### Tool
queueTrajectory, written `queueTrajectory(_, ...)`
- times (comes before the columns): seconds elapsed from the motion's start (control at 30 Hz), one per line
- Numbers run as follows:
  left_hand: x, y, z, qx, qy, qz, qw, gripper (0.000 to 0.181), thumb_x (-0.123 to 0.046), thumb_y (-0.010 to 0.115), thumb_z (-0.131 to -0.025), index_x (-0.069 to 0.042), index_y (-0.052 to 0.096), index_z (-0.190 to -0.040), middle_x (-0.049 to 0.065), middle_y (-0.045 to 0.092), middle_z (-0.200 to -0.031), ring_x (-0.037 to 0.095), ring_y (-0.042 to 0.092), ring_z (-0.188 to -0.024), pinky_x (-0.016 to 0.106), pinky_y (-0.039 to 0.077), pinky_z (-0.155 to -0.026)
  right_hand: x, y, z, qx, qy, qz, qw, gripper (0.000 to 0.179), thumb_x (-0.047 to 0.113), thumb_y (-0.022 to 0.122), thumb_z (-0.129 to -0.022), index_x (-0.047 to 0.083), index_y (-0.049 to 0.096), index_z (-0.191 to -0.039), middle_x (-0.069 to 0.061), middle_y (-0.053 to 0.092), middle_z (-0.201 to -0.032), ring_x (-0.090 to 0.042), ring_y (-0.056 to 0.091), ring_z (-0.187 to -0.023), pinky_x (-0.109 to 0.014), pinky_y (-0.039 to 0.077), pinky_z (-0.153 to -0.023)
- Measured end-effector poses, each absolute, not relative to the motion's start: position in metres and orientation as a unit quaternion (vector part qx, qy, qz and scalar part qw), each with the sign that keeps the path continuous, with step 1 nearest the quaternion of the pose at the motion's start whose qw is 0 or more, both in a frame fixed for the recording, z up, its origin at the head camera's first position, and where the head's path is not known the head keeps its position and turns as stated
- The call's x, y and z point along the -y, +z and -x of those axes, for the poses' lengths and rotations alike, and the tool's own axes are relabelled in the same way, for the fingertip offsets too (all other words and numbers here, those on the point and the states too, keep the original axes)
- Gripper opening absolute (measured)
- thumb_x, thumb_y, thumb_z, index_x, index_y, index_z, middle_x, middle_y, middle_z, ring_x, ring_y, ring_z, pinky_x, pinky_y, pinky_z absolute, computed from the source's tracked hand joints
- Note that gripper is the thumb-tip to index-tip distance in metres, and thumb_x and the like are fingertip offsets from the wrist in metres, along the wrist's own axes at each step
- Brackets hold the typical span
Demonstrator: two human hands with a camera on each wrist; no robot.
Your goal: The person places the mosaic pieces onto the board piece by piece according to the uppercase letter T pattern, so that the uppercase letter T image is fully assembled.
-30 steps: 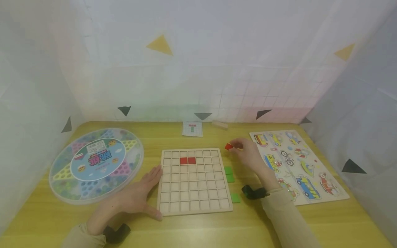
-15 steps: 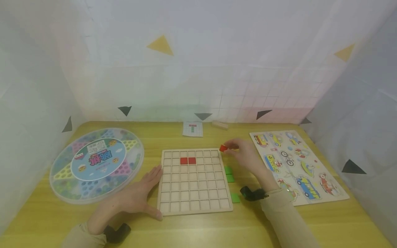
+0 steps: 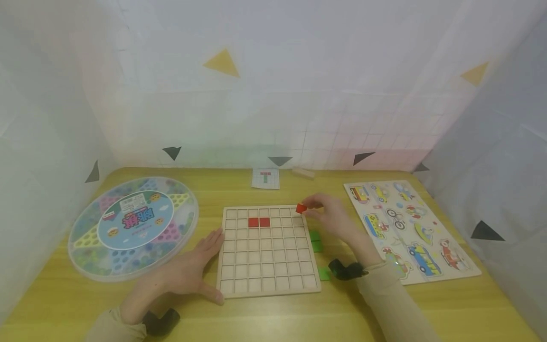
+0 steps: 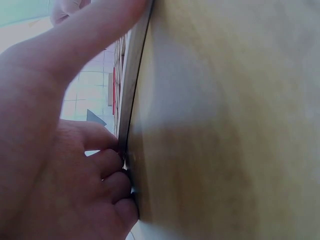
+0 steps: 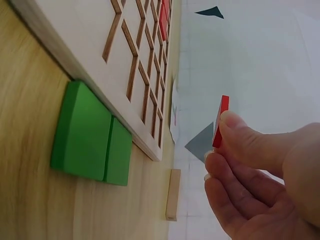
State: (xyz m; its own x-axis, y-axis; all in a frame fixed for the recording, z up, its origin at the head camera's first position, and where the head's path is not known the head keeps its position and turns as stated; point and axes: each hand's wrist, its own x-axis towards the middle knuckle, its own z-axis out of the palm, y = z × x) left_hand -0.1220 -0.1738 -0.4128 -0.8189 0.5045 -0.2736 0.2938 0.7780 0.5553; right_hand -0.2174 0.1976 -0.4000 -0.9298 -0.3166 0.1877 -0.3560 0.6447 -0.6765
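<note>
A wooden grid board (image 3: 269, 251) lies mid-table, with two red square tiles (image 3: 259, 222) side by side in its second row from the back. My left hand (image 3: 188, 268) rests against the board's left edge, thumb at the near corner and fingers spread along the side. Between thumb and fingertips my right hand (image 3: 331, 216) pinches another red tile (image 5: 220, 122), held up over the board's far right corner. Several green tiles (image 5: 82, 132) lie on the table along the board's right edge, partly hidden by the right hand and wrist in the head view.
Behind the board lie a card (image 3: 265, 178) printed with a red and green T and a small wooden block (image 3: 303, 173). A round Chinese checkers set (image 3: 134, 221) sits at left. To the right lies a wooden picture puzzle (image 3: 410, 228). Sheeted walls surround the table.
My right hand has moved left with the red tile, from beside the board to over its far right corner. The left hand and the board have stayed put.
</note>
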Motion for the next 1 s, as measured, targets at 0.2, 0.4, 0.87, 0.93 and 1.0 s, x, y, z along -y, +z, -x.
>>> queueTrajectory(0.2, 0.173, -0.412, 0.121, -0.916, 0.262, -0.22, 0.207, 0.141, -0.068, 0.083, -0.059, -0.01, 0.004, -0.161, 0.013, -0.005, -0.168, 0.046, 0.003, -0.151, 0.061, 0.015, -0.121, -0.192, -0.398, 0.215, 0.904, 0.382, -0.191, 0.028, 0.024, 0.008, 0.074, -0.089, 0.004, 0.07, -0.113, -0.011, 0.072, -0.11, -0.031, 0.067, -0.105, -0.05, 0.054, -0.094)
queueTrajectory(0.4, 0.173, -0.415, 0.121, -0.917, 0.262, -0.215, 0.21, 0.142, -0.068, 0.083, -0.058, -0.011, 0.003, -0.161, 0.012, -0.006, -0.168, 0.045, 0.001, -0.151, 0.059, 0.014, -0.122, -0.183, -0.395, 0.217, 0.904, 0.376, -0.204, 0.019, 0.025, 0.012, 0.075, -0.09, 0.006, 0.071, -0.113, -0.008, 0.072, -0.111, -0.028, 0.067, -0.106, -0.048, 0.055, -0.094)
queueTrajectory(0.87, 0.172, -0.414, 0.12, -0.919, 0.258, -0.212, 0.209, 0.143, -0.067, 0.085, -0.057, -0.012, 0.004, -0.161, 0.01, -0.006, -0.168, 0.043, 0.002, -0.152, 0.057, 0.013, -0.122, -0.158, -0.387, 0.22, 0.891, 0.393, -0.227, 0.015, 0.025, 0.009, 0.073, -0.091, 0.004, 0.07, -0.115, -0.007, 0.072, -0.112, -0.027, 0.067, -0.108, -0.047, 0.056, -0.095)
queueTrajectory(0.93, 0.172, -0.414, 0.12, -0.92, 0.257, -0.212, 0.207, 0.143, -0.068, 0.084, -0.057, -0.012, 0.004, -0.161, 0.011, -0.006, -0.168, 0.043, 0.003, -0.152, 0.057, 0.013, -0.122, -0.155, -0.387, 0.221, 0.889, 0.396, -0.229, 0.013, 0.025, 0.009, 0.073, -0.091, 0.005, 0.07, -0.116, -0.006, 0.072, -0.112, -0.026, 0.066, -0.108, -0.045, 0.055, -0.095)
queueTrajectory(1.0, 0.172, -0.414, 0.12, -0.92, 0.257, -0.214, 0.206, 0.144, -0.068, 0.084, -0.057, -0.011, 0.003, -0.161, 0.012, -0.005, -0.167, 0.044, 0.003, -0.152, 0.057, 0.013, -0.122, -0.152, -0.388, 0.221, 0.889, 0.394, -0.232, 0.011, 0.025, 0.008, 0.072, -0.091, 0.005, 0.07, -0.116, -0.007, 0.072, -0.113, -0.026, 0.066, -0.108, -0.044, 0.056, -0.095)
